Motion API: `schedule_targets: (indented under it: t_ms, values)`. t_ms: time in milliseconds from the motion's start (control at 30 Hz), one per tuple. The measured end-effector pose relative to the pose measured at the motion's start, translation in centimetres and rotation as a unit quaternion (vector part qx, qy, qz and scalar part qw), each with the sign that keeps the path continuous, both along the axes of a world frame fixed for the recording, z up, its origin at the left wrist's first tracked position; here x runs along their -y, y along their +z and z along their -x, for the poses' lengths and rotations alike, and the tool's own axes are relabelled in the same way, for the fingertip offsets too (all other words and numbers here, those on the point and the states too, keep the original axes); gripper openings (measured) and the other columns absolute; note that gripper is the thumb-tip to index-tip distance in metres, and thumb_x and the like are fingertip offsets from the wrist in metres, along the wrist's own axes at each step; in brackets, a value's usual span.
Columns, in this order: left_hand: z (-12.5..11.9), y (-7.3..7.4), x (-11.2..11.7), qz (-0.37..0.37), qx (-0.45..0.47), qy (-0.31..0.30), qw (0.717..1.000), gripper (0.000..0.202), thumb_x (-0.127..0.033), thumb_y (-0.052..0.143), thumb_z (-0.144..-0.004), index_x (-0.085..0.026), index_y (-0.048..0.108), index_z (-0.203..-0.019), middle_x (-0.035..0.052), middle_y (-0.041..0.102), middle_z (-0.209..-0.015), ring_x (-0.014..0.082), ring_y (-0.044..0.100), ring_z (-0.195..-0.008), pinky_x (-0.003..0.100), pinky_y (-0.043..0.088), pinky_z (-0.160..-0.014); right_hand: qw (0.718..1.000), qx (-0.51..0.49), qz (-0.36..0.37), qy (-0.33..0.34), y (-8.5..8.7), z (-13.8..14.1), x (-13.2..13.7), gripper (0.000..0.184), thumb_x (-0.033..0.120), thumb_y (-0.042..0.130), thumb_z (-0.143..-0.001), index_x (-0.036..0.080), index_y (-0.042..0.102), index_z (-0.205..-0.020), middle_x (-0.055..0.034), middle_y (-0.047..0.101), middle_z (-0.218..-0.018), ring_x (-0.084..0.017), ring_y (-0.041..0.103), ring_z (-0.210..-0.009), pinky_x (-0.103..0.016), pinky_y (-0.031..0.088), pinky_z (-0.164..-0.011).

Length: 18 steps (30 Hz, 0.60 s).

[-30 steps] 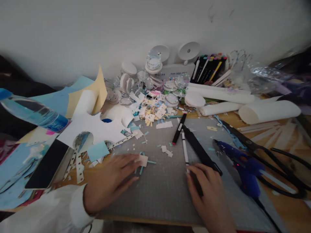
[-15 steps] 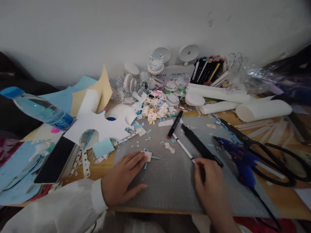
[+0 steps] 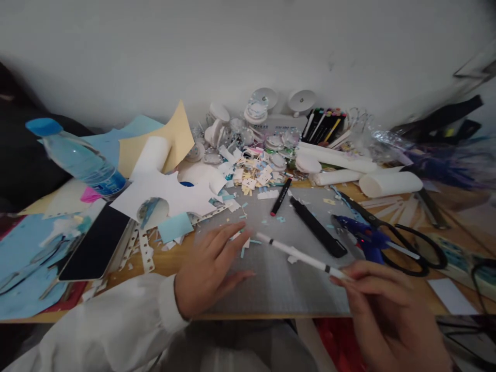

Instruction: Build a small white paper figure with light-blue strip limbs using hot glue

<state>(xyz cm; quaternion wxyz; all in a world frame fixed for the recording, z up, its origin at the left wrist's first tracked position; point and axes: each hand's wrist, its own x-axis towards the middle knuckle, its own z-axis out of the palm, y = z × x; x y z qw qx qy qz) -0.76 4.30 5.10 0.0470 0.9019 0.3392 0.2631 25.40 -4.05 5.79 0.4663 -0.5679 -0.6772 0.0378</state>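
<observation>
My right hand (image 3: pixel 387 305), at the lower right, pinches one end of a slim white pen (image 3: pixel 296 252) with black bands. The pen is raised above the grey cutting mat (image 3: pixel 271 289) and its far end points left. My left hand (image 3: pixel 213 263) is open over the mat's left side, thumb spread from the fingers. Beneath its fingertips lies a small paper cut-out with light-blue strips (image 3: pixel 245 247), mostly covered. Behind the pen, a black marker with a red end (image 3: pixel 281 197) and a black utility knife (image 3: pixel 318 227) lie on the mat.
A blue glue gun (image 3: pixel 362 237) and black scissors (image 3: pixel 411 248) lie at right. Paper cut-outs (image 3: pixel 251 175) are heaped at the back, near paper rolls (image 3: pixel 389 183) and a box of markers (image 3: pixel 325 124). A water bottle (image 3: pixel 81 160) and phone (image 3: pixel 95 243) are at left.
My right hand has lifted the white pen off the mat and moved right with it. My left hand's fingers have risen slightly from the paper cut-out. The view has shifted.
</observation>
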Motion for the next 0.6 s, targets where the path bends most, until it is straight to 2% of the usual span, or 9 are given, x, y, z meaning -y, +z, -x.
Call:
schedule_targets:
  t_ms: [67, 133, 200, 233, 333, 433, 533, 600]
  values:
    - [-0.3, 0.0, 0.0, -0.022, -0.01, -0.014, 1.0, 0.037, -0.036, 0.048, -0.097, -0.014, 0.05, -0.126, 0.0136, 0.065, -0.112, 0.025, 0.061, -0.1, 0.038, 0.048, -0.084, 0.998, -0.006, -0.003, 0.062, 0.6, 1.2, -0.2, 0.013, 0.013, 0.052, -0.088, 0.025, 0.054, -0.09, -0.0038, 0.059, -0.091, -0.016, 0.061, -0.082, -0.029, 0.051, -0.068]
    - [-0.3, -0.2, -0.1, -0.043, -0.035, -0.033, 0.998, 0.025, -0.03, 0.04, -0.1, -0.015, 0.06, -0.1, 0.0068, 0.067, -0.087, 0.0202, 0.06, -0.079, 0.034, 0.044, -0.072, 0.994, -0.021, -0.01, 0.103, 0.7, 2.1, -0.6, 0.016, 0.01, 0.053, -0.087, 0.025, 0.054, -0.091, -0.0031, 0.059, -0.088, -0.015, 0.062, -0.079, -0.028, 0.052, -0.066]
    - [0.2, -0.5, -0.1, -0.06, -0.055, -0.039, 0.996, 0.033, -0.026, 0.035, -0.101, -0.016, 0.057, -0.079, 0.0027, 0.062, -0.071, 0.0177, 0.055, -0.066, 0.033, 0.039, -0.066, 0.994, -0.043, -0.007, 0.103, 0.3, 2.3, -1.0, 0.018, 0.011, 0.055, -0.086, 0.025, 0.054, -0.097, -0.0034, 0.06, -0.089, -0.016, 0.063, -0.082, -0.027, 0.053, -0.068]
    - [0.5, -0.6, 0.0, -0.061, -0.057, -0.034, 0.996, 0.036, -0.026, 0.034, -0.102, -0.017, 0.055, -0.074, 0.0019, 0.06, -0.067, 0.0173, 0.052, -0.063, 0.033, 0.037, -0.064, 0.995, -0.049, 0.0, 0.087, -0.2, 2.1, -1.2, 0.02, 0.012, 0.055, -0.087, 0.024, 0.054, -0.102, -0.0039, 0.061, -0.091, -0.016, 0.063, -0.084, -0.028, 0.054, -0.071]
    - [1.9, -0.7, 0.4, -0.039, -0.038, 0.001, 0.999, 0.036, -0.026, 0.032, -0.101, -0.019, 0.051, -0.072, 0.0019, 0.058, -0.066, 0.0177, 0.049, -0.06, 0.033, 0.035, -0.063, 0.997, 0.008, 0.061, 0.053, -2.3, 0.6, -0.8, 0.021, 0.018, 0.052, -0.091, 0.023, 0.055, -0.111, -0.0058, 0.063, -0.1, -0.017, 0.064, -0.093, -0.03, 0.054, -0.08]
    - [3.6, -0.7, 0.9, 0.0, -0.002, 0.028, 1.0, 0.031, -0.025, 0.034, -0.1, -0.02, 0.047, -0.072, 0.0011, 0.056, -0.066, 0.0176, 0.048, -0.06, 0.032, 0.035, -0.062, 0.976, 0.139, 0.132, 0.103, -4.9, -0.5, 0.5, 0.025, 0.022, 0.049, -0.094, 0.024, 0.056, -0.118, -0.0066, 0.064, -0.116, -0.019, 0.061, -0.109, -0.033, 0.052, -0.091]
    - [4.9, -0.7, 1.4, 0.046, 0.034, 0.039, 0.998, 0.027, -0.023, 0.037, -0.098, -0.021, 0.044, -0.072, 0.0002, 0.054, -0.067, 0.0174, 0.047, -0.062, 0.031, 0.035, -0.062, 0.952, 0.234, 0.155, 0.122, -7.1, -0.4, 1.2, 0.044, 0.024, 0.048, -0.095, 0.022, 0.043, -0.139, -0.0099, 0.054, -0.138, -0.023, 0.051, -0.126, -0.043, 0.047, -0.102]
    - [5.5, -0.8, 1.8, 0.081, 0.049, 0.046, 0.994, 0.024, -0.022, 0.038, -0.098, -0.021, 0.044, -0.074, 0.0001, 0.053, -0.068, 0.0173, 0.047, -0.063, 0.032, 0.036, -0.063, 0.941, 0.278, 0.159, 0.111, -8.1, -0.1, 0.5, 0.053, 0.025, 0.047, -0.095, 0.02, 0.034, -0.146, -0.0117, 0.046, -0.146, -0.026, 0.042, -0.135, -0.051, 0.042, -0.106]
